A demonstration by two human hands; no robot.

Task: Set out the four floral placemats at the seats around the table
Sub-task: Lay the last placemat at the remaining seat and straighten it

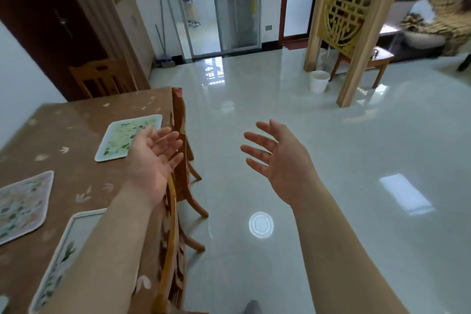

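Three floral placemats lie flat on the brown table (76, 135) at the left. One green-and-white placemat (119, 137) sits by the far right edge. A second placemat (23, 204) lies at the left edge of view. The third placemat (61, 255) is nearest me, partly under my left forearm. My left hand (153, 158) hovers palm up over the table's right edge, fingers apart and holding nothing. My right hand (275, 158) is raised over the floor, open and holding nothing.
Two wooden chairs (182, 150) stand tucked along the table's right side, and another chair (102, 79) at the far end. Glossy tiled floor (331, 160) spreads to the right. A white bin (318, 81), a carved screen (349, 7) and a small wooden table (377, 58) stand beyond. A person stands past the glass door (190, 2).
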